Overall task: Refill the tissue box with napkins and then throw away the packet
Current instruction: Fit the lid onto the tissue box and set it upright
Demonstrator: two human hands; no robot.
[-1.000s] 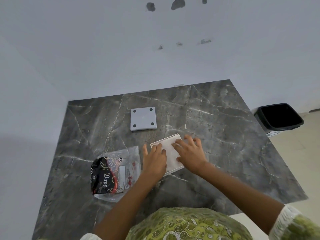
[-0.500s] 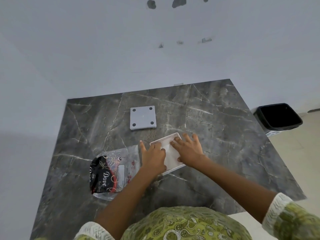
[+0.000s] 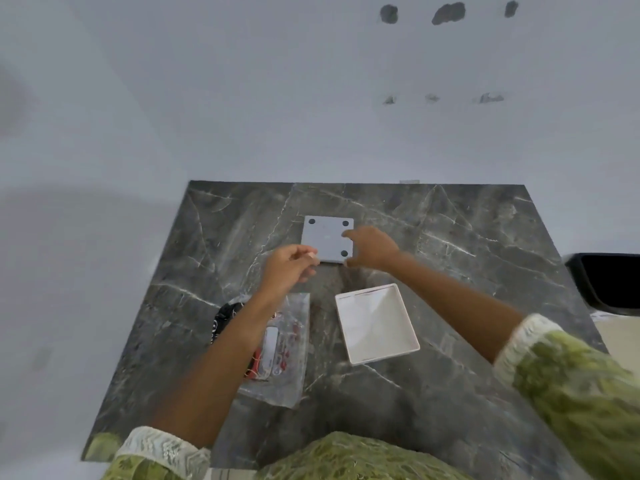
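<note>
We see both hands reaching to the flat grey square panel with black corner dots at the far middle of the dark marble table. Our right hand, fingers spread, touches its right edge; our left hand, loosely curled and holding nothing, is at its near-left corner. The open white square tissue box lies nearer us, between our forearms, the clear plastic packet under the left forearm.

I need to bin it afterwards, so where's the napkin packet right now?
In the head view the packet lies flat on the table, near the front edge, under the left forearm and left of the white tray.
</note>
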